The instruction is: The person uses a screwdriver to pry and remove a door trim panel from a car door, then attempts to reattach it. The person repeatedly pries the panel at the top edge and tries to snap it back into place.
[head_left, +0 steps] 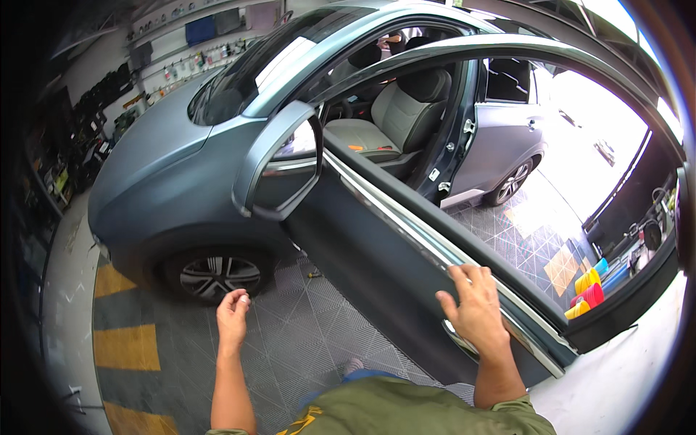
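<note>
A blue-grey car door (377, 268) stands swung open in front of me. My right hand (475, 308) lies against its outer side, fingertips at the chrome trim strip (413, 232) below the window opening and thumb apart. Just below that hand, part of the door handle (458, 335) shows. My left hand (232, 319) hangs in the air before the front wheel (220, 277), fingers pinched together. Whatever is between those fingers, if anything, is too small to tell. The side mirror (283, 163) sticks out from the door's front end.
Inside the car is a grey seat (399, 116). Black-and-yellow floor tiles (127, 346) lie to the left. Shelves with bottles (192, 65) line the back wall. Yellow, red and blue tubs (589, 293) stand at the right. Another person (395, 42) shows through the car.
</note>
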Demonstrator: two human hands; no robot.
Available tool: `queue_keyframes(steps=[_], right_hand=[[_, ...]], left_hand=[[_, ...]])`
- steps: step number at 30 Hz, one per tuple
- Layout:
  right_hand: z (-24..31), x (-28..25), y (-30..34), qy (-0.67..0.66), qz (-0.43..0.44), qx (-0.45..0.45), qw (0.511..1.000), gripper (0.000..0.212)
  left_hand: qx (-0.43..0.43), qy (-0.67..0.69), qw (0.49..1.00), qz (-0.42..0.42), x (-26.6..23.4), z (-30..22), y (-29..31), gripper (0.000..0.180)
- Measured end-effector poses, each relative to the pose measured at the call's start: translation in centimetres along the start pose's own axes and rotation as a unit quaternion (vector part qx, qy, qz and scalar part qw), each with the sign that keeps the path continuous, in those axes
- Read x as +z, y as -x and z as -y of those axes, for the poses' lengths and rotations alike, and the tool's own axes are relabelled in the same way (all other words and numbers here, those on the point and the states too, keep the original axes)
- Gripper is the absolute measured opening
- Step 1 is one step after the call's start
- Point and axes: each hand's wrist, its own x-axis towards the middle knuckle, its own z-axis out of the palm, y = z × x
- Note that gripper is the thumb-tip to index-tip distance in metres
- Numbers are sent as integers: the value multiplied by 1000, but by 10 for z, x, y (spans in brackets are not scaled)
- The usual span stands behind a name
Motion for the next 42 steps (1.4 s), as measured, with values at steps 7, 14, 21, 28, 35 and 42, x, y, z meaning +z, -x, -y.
queue_keyframes(steps=[7,14,21,28,35,42], right_hand=[[18,62,-83,90,3,10,996,48],[46,98,-127,160,-32,121,979,35],[69,113,-132,226,-24,170,959,41],[70,111,-146,259,50,94,960,38],[75,111,-165,264,114,132,949,47],[87,101,-170,237,71,164,955,41]], left_hand=[[38,117,992,6,7,-30,-188,22],[177,86,972,131,65,-80,-389,27],[403,-97,887,202,165,-159,-444,31],[489,-139,831,226,188,-141,-487,38],[482,-136,831,242,185,-137,-503,37],[446,-59,860,240,190,-132,-514,27]])
